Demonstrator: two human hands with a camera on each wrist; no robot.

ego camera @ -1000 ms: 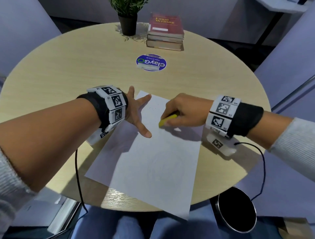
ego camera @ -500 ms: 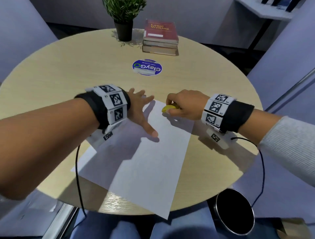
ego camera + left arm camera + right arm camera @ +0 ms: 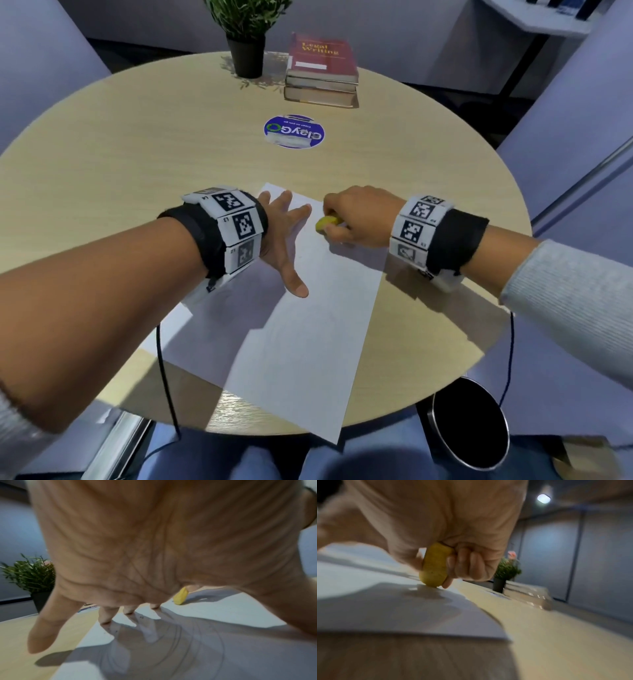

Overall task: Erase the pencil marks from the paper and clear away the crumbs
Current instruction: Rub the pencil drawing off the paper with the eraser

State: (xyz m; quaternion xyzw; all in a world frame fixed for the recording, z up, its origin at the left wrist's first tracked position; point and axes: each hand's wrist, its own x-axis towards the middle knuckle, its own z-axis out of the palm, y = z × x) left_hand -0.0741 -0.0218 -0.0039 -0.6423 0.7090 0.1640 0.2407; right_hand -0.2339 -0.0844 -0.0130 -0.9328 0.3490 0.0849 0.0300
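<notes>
White paper sheet (image 3: 308,342) is pinned by splayed, flat left hand (image 3: 281,236); yellow oval eraser (image 3: 325,223) is pinched by right hand (image 3: 359,216). Near far corner, hard rubbing risks creasing or tearing.

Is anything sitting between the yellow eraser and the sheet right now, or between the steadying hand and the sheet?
Nothing visible does. The right hand grips the eraser, whose tip touches the paper. The left hand presses spread fingers directly on the sheet; only small crumbs lie near them.
</notes>
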